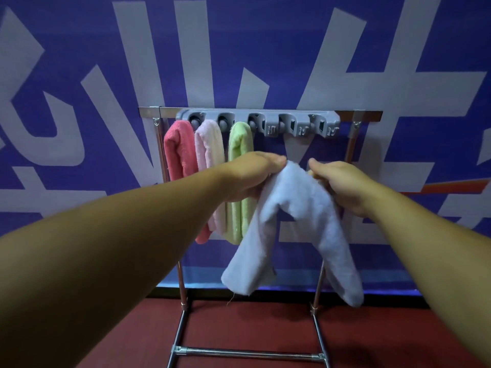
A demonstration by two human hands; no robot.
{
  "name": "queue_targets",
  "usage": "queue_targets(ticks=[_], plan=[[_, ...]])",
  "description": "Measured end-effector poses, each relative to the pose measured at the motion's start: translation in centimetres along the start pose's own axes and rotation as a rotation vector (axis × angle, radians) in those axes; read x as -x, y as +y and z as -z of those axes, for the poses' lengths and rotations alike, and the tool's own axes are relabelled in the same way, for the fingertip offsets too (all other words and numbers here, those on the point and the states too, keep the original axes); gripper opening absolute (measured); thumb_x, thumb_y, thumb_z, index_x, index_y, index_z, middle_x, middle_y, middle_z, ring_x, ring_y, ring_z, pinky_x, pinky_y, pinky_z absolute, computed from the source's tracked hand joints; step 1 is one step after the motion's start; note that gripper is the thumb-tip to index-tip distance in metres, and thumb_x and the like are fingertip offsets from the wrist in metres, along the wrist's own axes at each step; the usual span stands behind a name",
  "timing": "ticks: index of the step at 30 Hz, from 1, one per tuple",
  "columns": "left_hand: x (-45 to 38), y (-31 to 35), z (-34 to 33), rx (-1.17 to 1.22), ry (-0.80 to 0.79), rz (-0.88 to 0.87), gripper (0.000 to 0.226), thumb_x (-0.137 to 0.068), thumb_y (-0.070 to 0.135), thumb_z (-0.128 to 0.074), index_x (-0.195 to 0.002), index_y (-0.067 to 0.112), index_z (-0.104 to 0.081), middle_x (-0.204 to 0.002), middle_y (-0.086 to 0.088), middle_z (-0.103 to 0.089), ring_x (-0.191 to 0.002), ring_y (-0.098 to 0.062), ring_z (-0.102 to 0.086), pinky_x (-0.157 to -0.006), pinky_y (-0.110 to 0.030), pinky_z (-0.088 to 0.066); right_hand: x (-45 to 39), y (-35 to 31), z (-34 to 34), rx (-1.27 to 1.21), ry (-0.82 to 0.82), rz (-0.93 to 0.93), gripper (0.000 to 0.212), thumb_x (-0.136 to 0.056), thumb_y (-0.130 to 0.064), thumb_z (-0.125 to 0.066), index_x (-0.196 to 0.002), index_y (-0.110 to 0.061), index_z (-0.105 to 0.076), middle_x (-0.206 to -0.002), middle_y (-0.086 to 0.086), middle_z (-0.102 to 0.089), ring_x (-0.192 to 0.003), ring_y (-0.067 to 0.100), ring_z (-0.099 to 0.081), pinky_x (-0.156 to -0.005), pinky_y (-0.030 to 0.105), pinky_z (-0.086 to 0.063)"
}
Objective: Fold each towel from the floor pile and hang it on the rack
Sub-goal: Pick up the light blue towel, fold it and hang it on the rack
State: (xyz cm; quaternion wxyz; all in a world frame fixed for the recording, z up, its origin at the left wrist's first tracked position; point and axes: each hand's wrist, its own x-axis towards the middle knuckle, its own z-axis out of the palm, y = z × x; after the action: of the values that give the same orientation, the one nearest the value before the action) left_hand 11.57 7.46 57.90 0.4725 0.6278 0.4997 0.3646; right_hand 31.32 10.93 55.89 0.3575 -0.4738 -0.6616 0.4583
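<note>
The rack (366, 116) already carries three towels – red (178, 152), pink (210, 147), green (239, 155) – with slots free to their right. A pale blue towel (300, 221) droops below the bar, pinched at its top fold between the left hand (255, 173) and right hand (342, 184) – not yet hung.

Metal rack (317, 290) stands on dark red floor (252, 325), chrome legs, crossbar low at front. Grey clip holder strip (257, 122) fixed along top rail. Three folded towels hang from left clips, side by side: red towel (177, 152), pink towel (208, 147), green towel (239, 144).
</note>
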Motion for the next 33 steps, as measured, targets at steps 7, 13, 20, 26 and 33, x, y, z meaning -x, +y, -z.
queue_targets(ticks=[7, 13, 20, 26, 33], plan=[[-2.9, 2.7, -0.4, 0.091, 0.123, -0.043, 0.027, -0.103, 0.030, -0.048, -0.094, 0.017, -0.070, -0.072, 0.003, -0.072, -0.061, -0.010, -0.067, -0.060, -0.028, -0.057, -2.0, -2.7, -0.1, -0.160, 0.116, 0.096, 0.030, -0.097, -0.035, -0.058, -0.103, -0.010, -0.074, -0.099, 0.012, -0.076, -0.093, 0.024, -0.071, -0.086, 0.039, -0.055], [-5.8, 4.1, 1.2, 0.045, 0.254, -0.078, 0.025, -0.102, 0.031, -0.050, -0.090, 0.016, -0.065, -0.067, 0.000, -0.060, -0.055, -0.013, -0.055, -0.061, -0.025, -0.054, -6.7, -5.8, 0.3, 0.179, 0.290, 0.150, 0.033, -0.094, -0.040, -0.051, -0.075, -0.016, -0.063, -0.084, 0.001, -0.066, -0.084, 0.023, -0.060, -0.079, 0.035, -0.048], [-8.9, 5.3, 5.2, -0.161, 0.439, -0.109, 0.037, -0.096, 0.037, -0.057, -0.097, 0.002, -0.069, -0.083, -0.010, -0.060, -0.075, -0.021, -0.059, -0.082, -0.043, -0.059, -10.6, -8.6, -0.5, 0.761, 0.413, 0.273, 0.043, -0.104, -0.038, -0.029, -0.098, -0.017, -0.067, -0.113, 0.010, -0.061, -0.107, 0.030, -0.052, -0.087, 0.036, -0.038], [-12.7, 5.0, 6.3, -0.565, 0.621, -0.136, 0.037, -0.096, 0.041, -0.054, -0.096, 0.009, -0.072, -0.084, -0.006, -0.069, -0.075, -0.022, -0.061, -0.067, -0.029, -0.049, -14.3, -8.3, -0.8, 0.801, 0.471, 0.181, 0.045, -0.103, -0.044, -0.028, -0.120, -0.024, -0.066, -0.133, 0.008, -0.051, -0.124, 0.032, -0.047, -0.097, 0.043, -0.039], [-16.4, 4.5, 6.3, -1.044, 0.620, -0.107, 0.032, -0.096, 0.037, -0.057, -0.109, 0.009, -0.068, -0.101, -0.008, -0.066, -0.099, -0.029, -0.062, -0.074, -0.032, -0.045, -18.5, -5.8, -0.7, 1.024, 0.516, 0.201, 0.046, -0.101, -0.044, -0.037, -0.123, -0.015, -0.065, -0.136, 0.009, -0.043, -0.129, 0.031, -0.034, -0.105, 0.044, -0.038]])
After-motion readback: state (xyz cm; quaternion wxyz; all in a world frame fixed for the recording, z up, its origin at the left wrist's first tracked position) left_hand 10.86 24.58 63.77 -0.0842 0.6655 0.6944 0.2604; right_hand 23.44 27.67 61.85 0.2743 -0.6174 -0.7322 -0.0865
